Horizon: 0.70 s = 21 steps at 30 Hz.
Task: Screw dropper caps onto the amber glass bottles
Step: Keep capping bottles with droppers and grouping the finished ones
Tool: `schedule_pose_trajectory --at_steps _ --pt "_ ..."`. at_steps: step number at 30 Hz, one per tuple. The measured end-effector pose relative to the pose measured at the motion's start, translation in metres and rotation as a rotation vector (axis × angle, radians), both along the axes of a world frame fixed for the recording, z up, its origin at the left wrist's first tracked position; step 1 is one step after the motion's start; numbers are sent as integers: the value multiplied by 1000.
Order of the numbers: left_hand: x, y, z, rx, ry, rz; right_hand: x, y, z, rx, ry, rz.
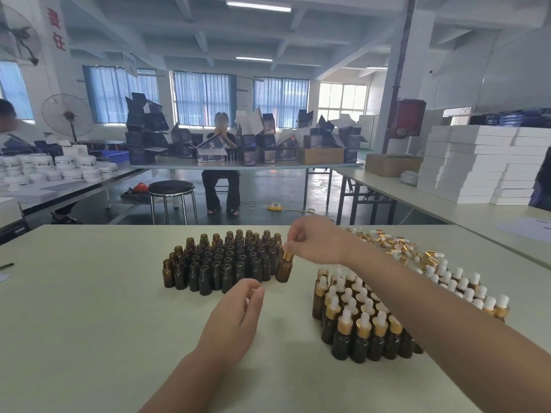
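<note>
Several uncapped amber bottles point(220, 257) stand packed together at the table's middle. At the right edge of that group stands one amber bottle point(283, 271) with a gold dropper cap point(287, 256) on its neck. My right hand point(313, 241) reaches across from the right and pinches that cap from above. My left hand point(235, 317) hovers over the table in front of the group, fingers relaxed, holding nothing. Capped bottles point(357, 317) with white bulbs stand in a cluster at the right. Loose dropper caps point(396, 244) lie in a pile behind them.
The pale table point(89, 308) has bare surface at the left and front. A green pen point(6, 266) lies at the left edge. Beyond stand a stool point(171, 189), other work tables with boxes, white jars, and seated people.
</note>
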<state>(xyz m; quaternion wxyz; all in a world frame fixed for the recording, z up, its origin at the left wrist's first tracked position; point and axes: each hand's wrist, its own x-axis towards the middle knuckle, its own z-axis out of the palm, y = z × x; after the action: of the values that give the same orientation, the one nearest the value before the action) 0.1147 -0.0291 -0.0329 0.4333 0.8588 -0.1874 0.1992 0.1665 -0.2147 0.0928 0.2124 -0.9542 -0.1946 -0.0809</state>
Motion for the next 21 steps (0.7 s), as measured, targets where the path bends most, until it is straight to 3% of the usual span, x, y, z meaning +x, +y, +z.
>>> schedule_pose_trajectory --at_steps 4,14,21 --pt "3 0 -1 30 35 39 21 -9 -3 -33 39 -78" --pt "7 1 -5 69 56 79 36 -16 -27 -334 143 -208" --pt "12 4 -3 -44 82 216 41 -17 -21 -403 202 -220"
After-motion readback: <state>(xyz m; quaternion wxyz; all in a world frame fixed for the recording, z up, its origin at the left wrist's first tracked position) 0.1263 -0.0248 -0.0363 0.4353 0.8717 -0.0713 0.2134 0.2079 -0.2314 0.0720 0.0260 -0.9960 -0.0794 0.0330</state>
